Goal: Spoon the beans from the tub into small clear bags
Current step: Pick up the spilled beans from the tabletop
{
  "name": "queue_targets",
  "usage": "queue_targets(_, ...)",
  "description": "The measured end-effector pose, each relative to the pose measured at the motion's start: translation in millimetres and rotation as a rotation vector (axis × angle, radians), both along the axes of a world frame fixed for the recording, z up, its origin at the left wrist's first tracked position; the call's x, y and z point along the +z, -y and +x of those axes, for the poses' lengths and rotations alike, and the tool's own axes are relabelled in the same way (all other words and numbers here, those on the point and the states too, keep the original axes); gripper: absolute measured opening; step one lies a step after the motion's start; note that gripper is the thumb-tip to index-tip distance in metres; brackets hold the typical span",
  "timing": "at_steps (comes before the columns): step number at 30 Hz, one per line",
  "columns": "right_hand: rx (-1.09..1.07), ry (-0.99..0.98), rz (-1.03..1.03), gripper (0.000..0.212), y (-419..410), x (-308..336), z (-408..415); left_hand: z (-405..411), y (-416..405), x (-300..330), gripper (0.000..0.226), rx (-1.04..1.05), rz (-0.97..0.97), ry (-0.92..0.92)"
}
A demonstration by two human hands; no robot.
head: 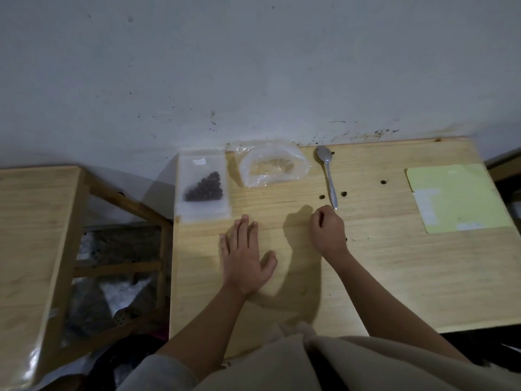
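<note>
Nearest the camera, two bare forearms are seen reaching out over a pale wooden table (pixel 394 277).

What could go wrong, taken from left to right: a small clear bag (pixel 203 185), holding a dark heap of beans (pixel 204 187) in its lower corner, is laid flat at the table's far left with its left edge overhanging (whether its mouth is sealed cannot be told), so a careless nudge could send it off the edge. Just right of it a crumpled clear plastic container (pixel 273 165), probably the tub, is seen looking nearly empty; being light, it could be tipped by the spoon. Several loose beans (pixel 322 197) are scattered around the spoon (pixel 329 176) and could be rolled off the table by a sweeping wrist.

As for position, the left hand (pixel 244 253) is pressed flat on the wood with fingers straight and slightly spread, just below and right of the filled bag and not touching it. The right hand (pixel 328 231) is curled into a loose fist; nothing is seen held in it, and the spoon's handle tip lies just beyond its knuckles. A yellow-green sheet (pixel 456 197) lies well apart at the far right.
</note>
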State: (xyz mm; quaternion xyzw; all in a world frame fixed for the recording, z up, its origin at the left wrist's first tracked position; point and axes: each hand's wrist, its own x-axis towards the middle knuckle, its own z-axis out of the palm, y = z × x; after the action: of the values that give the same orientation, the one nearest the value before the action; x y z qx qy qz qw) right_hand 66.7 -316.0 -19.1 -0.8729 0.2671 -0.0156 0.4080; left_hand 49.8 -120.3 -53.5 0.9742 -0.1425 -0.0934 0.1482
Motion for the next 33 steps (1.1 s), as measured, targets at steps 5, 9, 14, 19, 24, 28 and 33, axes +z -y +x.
queue_targets(5, -0.045, 0.009, 0.046, 0.013, 12, 2, -36, 0, 1, 1, 0.077, -0.002, 0.017, 0.015)
queue_targets(9, -0.104, 0.011, 0.135, 0.016, 21, 2, -58, -1, -1, 0, 0.077, -0.002, 0.026, 0.012)
queue_targets(14, -0.237, -0.021, 0.279, 0.026, 36, 0, -76, -1, 2, 0, 0.077, 0.011, 0.029, 0.013)
queue_targets(19, -0.392, -0.039, 0.345, 0.030, 48, -1, -86, -2, 2, -1, 0.077, 0.013, 0.023, 0.026)
queue_targets(24, -0.258, -0.064, 0.180, 0.017, 57, -4, -102, -2, 3, -2, 0.077, 0.019, 0.020, 0.035)
queue_targets(28, -0.137, -0.052, 0.059, 0.007, 64, 0, -132, -1, 3, -2, 0.079, 0.024, 0.026, 0.027)
queue_targets(33, -0.099, -0.096, -0.081, 0.022, 60, 0, -180, 0, 2, -3, 0.080, 0.017, 0.029, 0.027)
